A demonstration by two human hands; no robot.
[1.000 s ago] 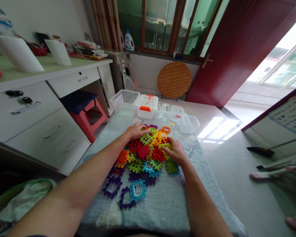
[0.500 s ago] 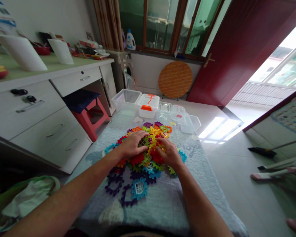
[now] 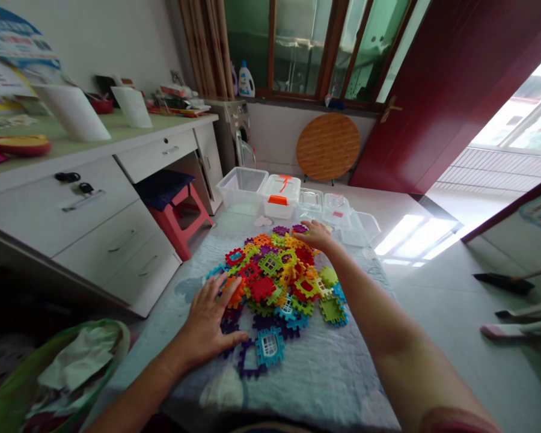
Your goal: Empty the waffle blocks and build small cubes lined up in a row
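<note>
A heap of colourful interlocking plastic tiles [image 3: 277, 279] lies on a pale blue blanket [image 3: 306, 373] over a low surface in front of me. My left hand [image 3: 207, 325] rests flat with fingers spread on the near left edge of the heap, touching purple and orange tiles. My right hand [image 3: 314, 234] reaches over the far edge of the heap, fingers loosely stretched, touching tiles near a purple one [image 3: 300, 228]. A blue tile with a white grid [image 3: 269, 346] lies closest to me.
Clear plastic boxes [image 3: 242, 183], one with an orange latch [image 3: 279, 195], stand beyond the blanket. White drawers [image 3: 94, 216] and a red stool [image 3: 180, 213] are at left. A green bin with paper [image 3: 54, 379] sits at near left. Brooms [image 3: 514, 282] lie on the floor at right.
Both hands left the middle of the heap: my left hand drew back to the near left edge, my right reached to the far edge. The tiles have been spread out.
</note>
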